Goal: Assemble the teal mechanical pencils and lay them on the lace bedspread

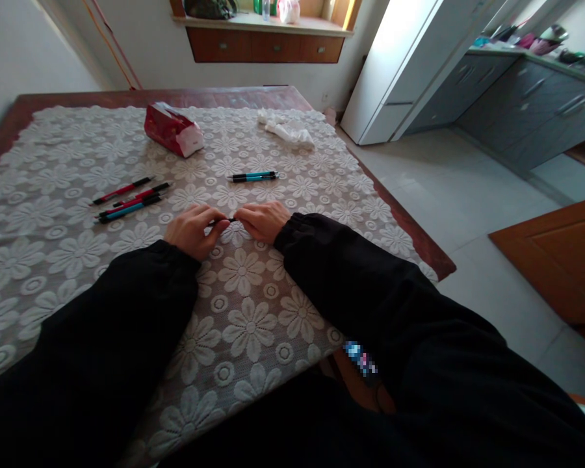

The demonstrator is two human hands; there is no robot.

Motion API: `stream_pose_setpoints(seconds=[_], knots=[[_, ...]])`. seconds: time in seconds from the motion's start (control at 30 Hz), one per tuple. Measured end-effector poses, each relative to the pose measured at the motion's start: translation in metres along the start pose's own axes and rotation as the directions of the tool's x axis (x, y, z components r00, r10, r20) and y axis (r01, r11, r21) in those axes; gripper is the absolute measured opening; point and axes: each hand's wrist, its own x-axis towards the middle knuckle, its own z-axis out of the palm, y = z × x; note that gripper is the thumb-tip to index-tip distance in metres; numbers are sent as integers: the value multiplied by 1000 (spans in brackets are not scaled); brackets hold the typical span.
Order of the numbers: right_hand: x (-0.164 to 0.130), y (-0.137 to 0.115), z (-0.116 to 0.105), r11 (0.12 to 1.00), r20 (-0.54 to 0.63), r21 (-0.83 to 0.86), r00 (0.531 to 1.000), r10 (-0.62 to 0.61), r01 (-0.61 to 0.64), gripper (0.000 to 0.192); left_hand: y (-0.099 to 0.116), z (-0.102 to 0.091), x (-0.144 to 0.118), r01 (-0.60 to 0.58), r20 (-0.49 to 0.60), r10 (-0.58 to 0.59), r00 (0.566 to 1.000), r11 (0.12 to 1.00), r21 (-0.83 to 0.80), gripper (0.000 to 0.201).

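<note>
My left hand (194, 229) and my right hand (262, 221) rest close together on the lace tablecloth (253, 325). Both pinch one thin dark pen (223, 221), and only a short piece of it shows between the fingers. Left of my hands lie several red and blue pens (129, 201) in a loose group. Beyond my hands lies a pair of blue pens (252, 175) side by side. Black sleeves cover both forearms.
A red and white packet (172, 130) lies at the far middle of the wooden table (419, 244). A crumpled white tissue (287, 130) is at the far right. Tiled floor, a white fridge (394, 65) and grey cabinets (526, 110) stand to the right.
</note>
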Motion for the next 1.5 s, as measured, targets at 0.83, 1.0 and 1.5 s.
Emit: stream_pose_setpoints(seconds=[0.83, 1.0, 1.5], knots=[[0, 0, -1, 1000, 24, 2, 1000, 20, -20, 34, 4, -4, -1, 139, 39, -141, 989, 989, 46, 38], [0, -1, -2, 1000, 24, 4, 999, 26, -26, 36, 2, -5, -1, 150, 20, -151, 988, 988, 19, 43], [-3, -3, -4, 994, 44, 0, 993, 112, -112, 43, -3, -1, -2, 140, 36, -136, 990, 973, -182, 28]])
